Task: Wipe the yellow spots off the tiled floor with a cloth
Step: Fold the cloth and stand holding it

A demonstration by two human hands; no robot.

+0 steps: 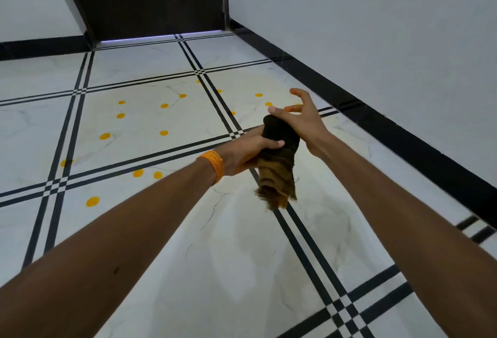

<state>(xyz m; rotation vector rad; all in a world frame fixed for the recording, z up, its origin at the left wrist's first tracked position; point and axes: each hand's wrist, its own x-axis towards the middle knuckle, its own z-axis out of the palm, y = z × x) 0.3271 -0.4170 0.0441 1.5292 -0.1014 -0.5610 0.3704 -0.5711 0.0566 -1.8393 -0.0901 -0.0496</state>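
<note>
The job looks partly done. Many yellow spots (pixel 105 136) sit on the tiled floor (pixel 134 230), most of them on the left and in the middle. A few more lie far off, past the hands, near the black strip along the right wall (pixel 376 28). The floor close by, near the person, shows no spots, only a faint yellowish smear near the right wall. So a good part of the wiping is left to do, it seems.

The cloth (pixel 278 157) is not on the floor. It is held up in the air, between the two hands, in the middle of the view. It is dark at the top and stained yellow-brown at the ragged lower end, which hangs down.

The left hand (pixel 247 153) is closed around the middle of the cloth. It has an orange band (pixel 213 165) at the wrist. The right hand (pixel 301 120) touches the top of the cloth with its thumb and palm, while its fingers are spread wide and do not grip.

No writing, brand or label can be seen anywhere.
</note>
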